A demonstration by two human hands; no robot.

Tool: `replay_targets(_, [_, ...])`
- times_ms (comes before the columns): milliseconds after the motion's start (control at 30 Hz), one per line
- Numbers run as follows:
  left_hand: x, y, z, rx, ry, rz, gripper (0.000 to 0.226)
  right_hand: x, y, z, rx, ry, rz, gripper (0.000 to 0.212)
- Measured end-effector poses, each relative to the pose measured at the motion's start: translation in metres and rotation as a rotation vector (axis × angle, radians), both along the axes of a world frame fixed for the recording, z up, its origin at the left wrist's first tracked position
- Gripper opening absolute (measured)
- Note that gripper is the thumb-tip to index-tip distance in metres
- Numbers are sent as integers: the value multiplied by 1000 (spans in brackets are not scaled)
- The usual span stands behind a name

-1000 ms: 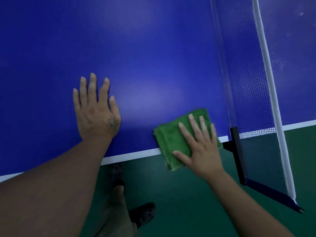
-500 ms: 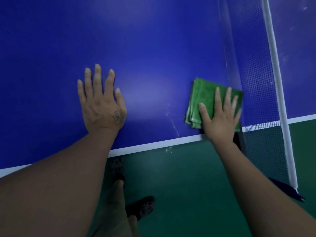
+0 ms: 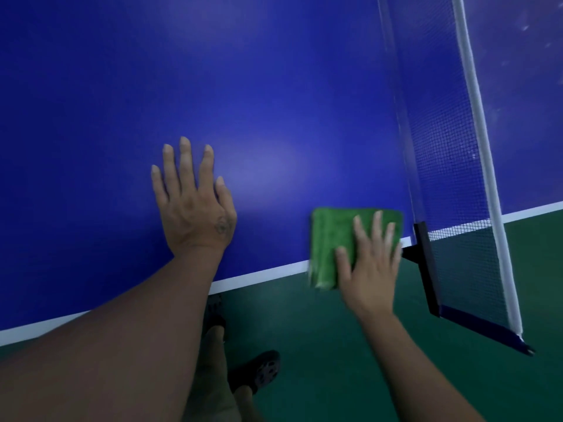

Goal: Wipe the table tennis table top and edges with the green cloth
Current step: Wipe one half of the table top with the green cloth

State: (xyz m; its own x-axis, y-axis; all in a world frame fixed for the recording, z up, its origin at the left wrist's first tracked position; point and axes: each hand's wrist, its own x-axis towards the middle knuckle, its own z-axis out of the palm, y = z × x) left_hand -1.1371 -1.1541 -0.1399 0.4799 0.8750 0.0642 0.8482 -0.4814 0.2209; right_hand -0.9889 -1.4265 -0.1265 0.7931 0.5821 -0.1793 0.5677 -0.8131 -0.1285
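Note:
The blue table tennis table (image 3: 274, 102) fills the upper part of the view, with a white line along its near edge. A folded green cloth (image 3: 330, 239) lies across that near edge, its lower end hanging past the table over the floor. My right hand (image 3: 370, 263) presses flat on the cloth, fingers spread, just left of the net post. My left hand (image 3: 195, 205) rests palm down on the bare blue top, fingers apart, holding nothing.
The net (image 3: 451, 166) with its white top band stands at the right, fixed by a black clamp post (image 3: 426, 263) that juts past the table edge. Below the edge is green floor (image 3: 320, 345). My feet in dark shoes (image 3: 262, 373) stand beneath the edge.
My right hand has pulled the cloth back from the table top near the net down onto the near edge, so it overhangs the edge again. My left hand has stayed flat in place.

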Motion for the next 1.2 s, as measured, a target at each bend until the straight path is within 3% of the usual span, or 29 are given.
replay_targets(67, [1,0,-1,-7,8,-2,58,26,40,2,30,41,-210,88])
replay_targets(133, [1,0,-1,-21,16,1,59,34,89,-2,49,36,-261,104])
replay_targets(267, [1,1,-1,-37,10,2,59,-24,127,-18,51,-94,51,104])
replay_targets(367, [1,1,-1,-49,11,4,60,-71,79,-21,118,-51,234,97])
replay_targets(467, [0,1,-1,-54,14,5,59,-59,28,-18,113,-40,239,85])
replay_targets(633, [0,1,-4,-45,-16,1,59,16,38,-12,82,-45,-116,82])
replay_targets(700, [-1,1,-4,-38,-14,2,58,30,71,-10,113,-25,-332,91])
replay_targets(767, [0,1,-4,-34,-10,-1,58,18,107,-13,109,-42,-407,100])
replay_targets(900, [0,1,-1,-45,-16,-7,58,-64,110,-20,103,-100,67,88])
replay_targets(967, [0,2,-1,-47,-16,-10,58,-88,72,-20,110,-81,126,86])
replay_targets(1100, [0,0,-1,-20,0,-15,58,-56,18,-17,85,-29,-102,89])
replay_targets(1200, [0,0,-1,-19,19,-15,58,-13,44,-17,177,11,-415,90])
